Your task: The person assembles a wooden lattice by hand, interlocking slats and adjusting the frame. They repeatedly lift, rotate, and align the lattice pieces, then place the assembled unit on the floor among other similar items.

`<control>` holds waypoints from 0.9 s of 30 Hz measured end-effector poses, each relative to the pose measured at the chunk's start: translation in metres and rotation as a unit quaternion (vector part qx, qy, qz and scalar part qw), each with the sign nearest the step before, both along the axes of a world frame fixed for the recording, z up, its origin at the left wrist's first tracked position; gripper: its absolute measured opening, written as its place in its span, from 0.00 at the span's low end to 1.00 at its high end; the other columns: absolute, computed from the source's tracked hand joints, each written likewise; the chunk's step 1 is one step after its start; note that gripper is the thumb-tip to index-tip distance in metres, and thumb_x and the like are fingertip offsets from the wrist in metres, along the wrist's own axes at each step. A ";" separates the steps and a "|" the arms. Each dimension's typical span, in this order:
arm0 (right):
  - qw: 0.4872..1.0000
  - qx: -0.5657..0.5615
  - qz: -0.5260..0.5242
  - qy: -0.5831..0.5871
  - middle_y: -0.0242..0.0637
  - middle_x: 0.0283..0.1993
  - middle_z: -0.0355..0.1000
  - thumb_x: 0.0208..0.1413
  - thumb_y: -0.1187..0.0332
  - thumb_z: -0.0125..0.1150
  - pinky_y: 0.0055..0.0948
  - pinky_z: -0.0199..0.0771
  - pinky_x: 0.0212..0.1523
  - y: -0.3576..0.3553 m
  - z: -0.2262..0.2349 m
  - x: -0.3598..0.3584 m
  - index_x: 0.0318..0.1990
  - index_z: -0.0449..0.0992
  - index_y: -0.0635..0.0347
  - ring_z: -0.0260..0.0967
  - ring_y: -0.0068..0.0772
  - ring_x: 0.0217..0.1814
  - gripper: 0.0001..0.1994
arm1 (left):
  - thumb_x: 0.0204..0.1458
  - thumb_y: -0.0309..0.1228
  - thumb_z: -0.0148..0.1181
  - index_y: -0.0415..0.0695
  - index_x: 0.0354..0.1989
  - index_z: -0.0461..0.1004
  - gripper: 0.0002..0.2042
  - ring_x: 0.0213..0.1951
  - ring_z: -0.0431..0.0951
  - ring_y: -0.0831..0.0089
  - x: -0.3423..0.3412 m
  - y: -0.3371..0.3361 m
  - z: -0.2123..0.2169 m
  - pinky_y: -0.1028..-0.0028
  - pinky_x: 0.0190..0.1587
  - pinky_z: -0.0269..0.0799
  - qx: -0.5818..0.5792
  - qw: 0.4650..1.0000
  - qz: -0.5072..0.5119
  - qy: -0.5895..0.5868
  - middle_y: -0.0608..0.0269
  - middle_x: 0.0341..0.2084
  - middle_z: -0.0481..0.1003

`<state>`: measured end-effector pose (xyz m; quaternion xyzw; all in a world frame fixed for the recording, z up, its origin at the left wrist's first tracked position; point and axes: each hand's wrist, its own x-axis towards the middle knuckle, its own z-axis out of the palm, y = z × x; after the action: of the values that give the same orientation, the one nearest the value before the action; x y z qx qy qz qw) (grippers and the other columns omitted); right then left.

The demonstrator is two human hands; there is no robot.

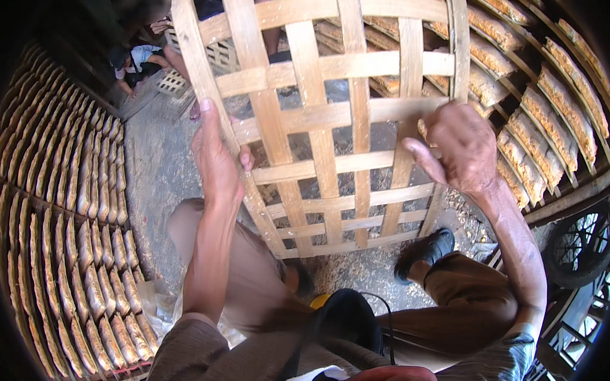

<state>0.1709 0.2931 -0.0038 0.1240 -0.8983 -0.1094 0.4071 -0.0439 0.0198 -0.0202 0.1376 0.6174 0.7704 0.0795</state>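
Observation:
A woven bamboo rack (322,116), an open lattice of flat strips in a straight-edged frame, is held up in front of me above the floor. My left hand (215,152) is closed on its left edge, thumb along the near face and fingertips curling round from behind. Beside the right edge, at about mid-height, is my right hand (460,146). Its fingers look curled and its thumb stands apart, but motion blurs them, and whether they grip the edge cannot be made out. Small pale crumbs cling to the strips.
Shelves of slabs with whitish and orange crusts (70,269) line the left side; similar slabs (546,126) fill racks at upper right. Another person (140,61) crouches at far left near a small lattice rack (172,82). Crumbs litter the floor (355,278). A wheel (578,247) stands at right.

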 end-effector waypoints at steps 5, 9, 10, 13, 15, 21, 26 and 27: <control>0.939 -0.288 -0.145 0.118 0.57 0.66 0.66 0.58 0.56 0.73 0.53 0.73 0.64 0.027 0.017 -0.002 0.69 0.62 0.68 0.64 0.51 0.71 0.38 | 0.67 0.61 0.48 0.41 0.43 0.70 0.29 0.14 0.61 0.79 0.002 0.004 -0.001 0.76 0.15 0.56 -0.002 0.999 0.046 0.027 0.67 0.23 0.64; 0.718 -0.694 0.039 -0.036 0.40 0.40 0.82 0.66 0.63 0.66 0.33 0.88 0.48 0.039 0.025 0.007 0.60 0.73 0.69 0.82 0.30 0.37 0.21 | 0.67 0.60 0.49 0.43 0.35 0.69 0.28 0.14 0.63 0.78 0.001 -0.001 -0.006 0.76 0.14 0.55 -0.002 0.999 0.039 0.028 0.67 0.22 0.64; 0.702 -0.709 0.034 -0.047 0.41 0.42 0.82 0.66 0.63 0.66 0.32 0.88 0.48 0.039 0.027 0.012 0.59 0.73 0.69 0.82 0.30 0.39 0.21 | 0.68 0.59 0.49 0.43 0.33 0.70 0.28 0.14 0.64 0.77 0.003 0.001 -0.006 0.76 0.14 0.55 0.001 0.999 0.037 0.022 0.67 0.23 0.65; 0.686 -0.726 0.019 -0.047 0.45 0.45 0.82 0.68 0.62 0.63 0.31 0.89 0.43 0.041 0.026 0.019 0.58 0.74 0.69 0.83 0.30 0.41 0.20 | 0.68 0.59 0.49 0.44 0.31 0.69 0.28 0.13 0.63 0.77 0.010 0.007 -0.003 0.76 0.14 0.56 0.008 0.999 0.038 0.022 0.66 0.18 0.65; 0.747 -0.662 0.058 0.026 0.43 0.42 0.81 0.69 0.59 0.61 0.31 0.89 0.39 0.045 0.016 0.013 0.56 0.75 0.69 0.83 0.30 0.38 0.20 | 0.68 0.60 0.49 0.44 0.32 0.68 0.28 0.12 0.62 0.77 0.010 0.006 -0.005 0.76 0.14 0.56 -0.001 0.999 0.031 0.031 0.67 0.18 0.64; 0.701 -0.712 0.040 -0.008 0.35 0.37 0.81 0.74 0.48 0.49 0.30 0.87 0.38 0.054 0.020 0.034 0.52 0.75 0.59 0.83 0.28 0.34 0.22 | 0.68 0.60 0.48 0.45 0.34 0.68 0.27 0.13 0.63 0.78 0.014 0.009 -0.005 0.76 0.15 0.56 -0.023 0.996 0.027 0.079 0.67 0.20 0.65; 0.701 -0.710 0.062 0.004 0.36 0.44 0.83 0.72 0.59 0.55 0.36 0.89 0.47 0.047 0.026 0.040 0.57 0.74 0.60 0.84 0.32 0.47 0.16 | 0.69 0.58 0.48 0.43 0.30 0.69 0.27 0.12 0.63 0.78 0.015 0.010 -0.003 0.76 0.14 0.57 -0.012 0.997 0.031 0.075 0.66 0.17 0.65; 0.699 -0.711 0.072 -0.005 0.36 0.45 0.83 0.71 0.62 0.57 0.36 0.89 0.49 0.046 0.026 0.040 0.59 0.73 0.60 0.84 0.32 0.48 0.15 | 0.69 0.58 0.48 0.43 0.30 0.69 0.27 0.12 0.64 0.78 0.014 0.010 -0.005 0.76 0.14 0.57 -0.012 0.997 0.032 0.076 0.66 0.17 0.65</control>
<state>0.2111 0.3395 0.0220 -0.1373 -0.6991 0.5923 0.3762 -0.0295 0.0302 -0.0251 0.1745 0.6353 0.7522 0.0091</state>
